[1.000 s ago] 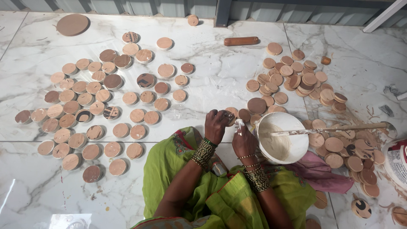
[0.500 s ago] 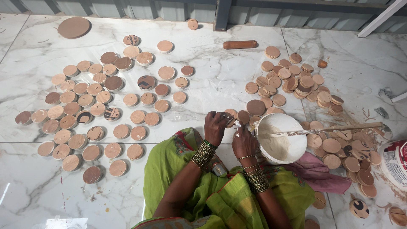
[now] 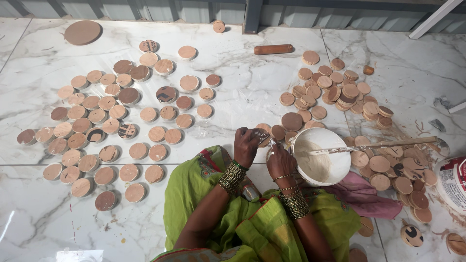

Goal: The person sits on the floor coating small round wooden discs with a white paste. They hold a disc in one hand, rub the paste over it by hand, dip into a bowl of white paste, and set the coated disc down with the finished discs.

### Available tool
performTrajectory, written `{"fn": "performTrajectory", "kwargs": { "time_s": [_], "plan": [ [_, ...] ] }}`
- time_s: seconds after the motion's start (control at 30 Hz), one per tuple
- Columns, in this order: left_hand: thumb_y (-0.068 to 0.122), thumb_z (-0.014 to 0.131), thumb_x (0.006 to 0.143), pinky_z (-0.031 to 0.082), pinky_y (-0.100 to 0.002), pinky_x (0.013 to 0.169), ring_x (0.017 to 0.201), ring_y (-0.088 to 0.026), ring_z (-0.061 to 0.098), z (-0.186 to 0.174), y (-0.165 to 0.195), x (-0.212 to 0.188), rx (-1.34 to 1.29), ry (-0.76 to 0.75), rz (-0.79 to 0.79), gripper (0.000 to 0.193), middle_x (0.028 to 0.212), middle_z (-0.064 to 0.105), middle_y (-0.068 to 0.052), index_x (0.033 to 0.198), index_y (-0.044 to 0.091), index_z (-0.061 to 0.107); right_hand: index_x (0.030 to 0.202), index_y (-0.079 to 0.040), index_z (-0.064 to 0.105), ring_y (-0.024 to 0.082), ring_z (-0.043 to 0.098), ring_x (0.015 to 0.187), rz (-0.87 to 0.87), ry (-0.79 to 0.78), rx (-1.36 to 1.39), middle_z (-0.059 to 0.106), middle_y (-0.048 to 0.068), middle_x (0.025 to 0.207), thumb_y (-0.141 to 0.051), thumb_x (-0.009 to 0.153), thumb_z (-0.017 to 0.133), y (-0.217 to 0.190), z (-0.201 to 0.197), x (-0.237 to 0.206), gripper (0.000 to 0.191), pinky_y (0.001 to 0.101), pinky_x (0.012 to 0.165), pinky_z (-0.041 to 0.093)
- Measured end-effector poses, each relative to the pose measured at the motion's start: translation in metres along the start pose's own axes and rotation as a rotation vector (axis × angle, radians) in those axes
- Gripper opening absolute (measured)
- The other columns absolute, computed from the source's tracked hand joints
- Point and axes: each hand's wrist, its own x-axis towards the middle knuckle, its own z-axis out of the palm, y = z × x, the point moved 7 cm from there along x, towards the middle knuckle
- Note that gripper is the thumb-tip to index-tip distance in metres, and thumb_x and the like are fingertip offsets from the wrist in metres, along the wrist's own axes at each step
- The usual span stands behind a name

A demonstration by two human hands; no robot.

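Note:
I sit on a marble floor with my hands together in front of my lap. My left hand [image 3: 246, 144] grips a small round disc [image 3: 262, 136] smeared with white. My right hand [image 3: 280, 159] is closed right beside it, touching the same disc; what its fingers pinch is hidden. Just right of my hands stands a white bowl [image 3: 335, 171] holding pale paste, with a long stick [image 3: 388, 144] resting across its rim. Both wrists wear bangles.
Several round wooden discs [image 3: 97, 116] lie spread in rows on the left. A looser pile of discs [image 3: 340, 92] sits at the right, around the bowl. A wooden roller [image 3: 273, 49] and a large disc [image 3: 82, 32] lie near the wall. A pink cloth [image 3: 369, 194] and white tub [image 3: 454, 182] are at right.
My hands stay together on the disc with only small finger movements. The bowl, stick and discs have not moved.

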Motion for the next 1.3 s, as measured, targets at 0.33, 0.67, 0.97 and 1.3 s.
{"fn": "performTrajectory", "kwargs": {
  "time_s": [0.33,0.67,0.97,1.3],
  "plan": [
    [-0.003,0.083,0.066,0.053,-0.038,0.088,0.099,-0.027,0.061,0.002,-0.032,0.002,-0.266,0.025,-0.319,0.04,0.105,0.072,-0.006,0.104,0.008,0.076,0.13,-0.002,0.062,0.044,0.068,0.09,0.054,0.214,0.192,0.069,0.02,0.11,-0.008,0.091,0.057,0.009,-0.016,-0.003,0.04,0.0544,0.076,0.054],
    [0.0,0.087,0.071,0.056,-0.031,0.083,0.092,-0.019,0.065,0.017,-0.051,-0.006,-0.473,0.036,-0.522,0.036,0.102,0.075,-0.004,0.104,0.007,0.076,0.122,-0.001,0.065,0.043,0.068,0.1,-0.081,0.273,0.269,0.062,0.031,0.132,-0.004,0.089,0.059,-0.024,-0.016,-0.011,0.033,0.0485,0.078,0.058],
    [-0.002,0.087,0.07,0.055,-0.031,0.084,0.093,-0.018,0.064,0.02,-0.053,-0.007,-0.528,0.045,-0.548,0.036,0.102,0.074,-0.005,0.104,0.005,0.076,0.119,-0.002,0.067,0.042,0.069,0.099,-0.126,0.374,0.229,0.064,0.029,0.132,-0.006,0.093,0.06,-0.031,-0.022,-0.022,0.027,0.0475,0.076,0.058],
    [0.006,0.09,0.077,0.057,-0.033,0.082,0.089,-0.017,0.068,0.021,-0.071,-0.018,-0.471,0.048,-0.572,0.03,0.098,0.076,-0.006,0.104,0.002,0.076,0.096,-0.001,0.07,0.041,0.07,0.09,-0.176,0.352,0.212,0.069,0.025,0.114,-0.013,0.09,0.066,-0.012,-0.037,-0.022,0.014,0.0457,0.078,0.058]
  ]
}}
